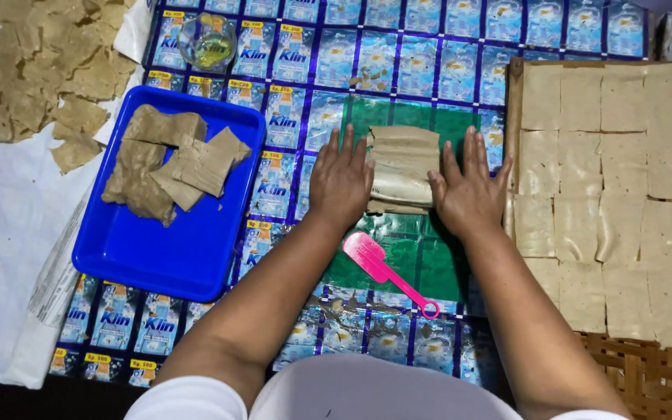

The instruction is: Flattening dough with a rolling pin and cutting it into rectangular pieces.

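A rolled slab of beige dough (pixel 403 169) lies on a green plastic sheet (pixel 398 257) in the middle of the work surface, flanked by both hands. The left hand (pixel 341 180) rests flat at the roll's left end, fingers spread and extended, grasping nothing, its inner edge touching the dough. The right hand (pixel 469 189) lies the same way at the right end, palm down, fingers straight and slack, pressed against the side of the roll rather than wrapped about it.

Just below the hands, a pink plastic scraper (pixel 386 274) lies on the green sheet, handle pointing lower right, untouched. Under everything is a mat of blue printed sachet wrappers (pixel 367 62). To the left sits a blue tray (pixel 157 257) holding several flat brownish dough pieces (pixel 173 163) piled loosely (some overlapping). Above the tray stands a small clear glass bowl (pixel 207 40) with something yellowish inside. At far right, a board (pixel 514 101) carries pale square sheets (pixel 616 194) set edge to edge in rows, over a woven bamboo mat (pixel 647 373). At top left, thin tan flakes (pixel 33 70) are scattered on white cloth (pixel 1 225).
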